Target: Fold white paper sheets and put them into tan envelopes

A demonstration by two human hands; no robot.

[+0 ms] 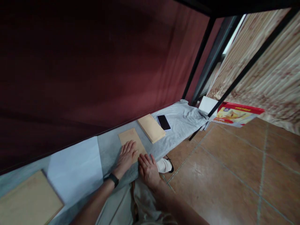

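My left hand (pixel 127 156) lies flat on a tan paper piece (pixel 128 133), possibly a kraft envelope, with its fingers stretched out. At the near right corner of that piece rests my right hand (pixel 148 171), fingers extended and touching it, palm down. Part of the paper is hidden beneath both hands. Just to the right is a stack of similar tan paper pieces (pixel 152 127), squared up. A dark-screened phone (pixel 163 122) sits beside the stack.
A grey cloth (pixel 185 117) covers the narrow bench. White paper (pixel 76 165) and a larger tan stack (pixel 28 200) lie to the left. A maroon panel (pixel 105 72) stands behind, black metal posts (pixel 199 59) to the right. A red and yellow box (pixel 235 114) is on the tiled floor.
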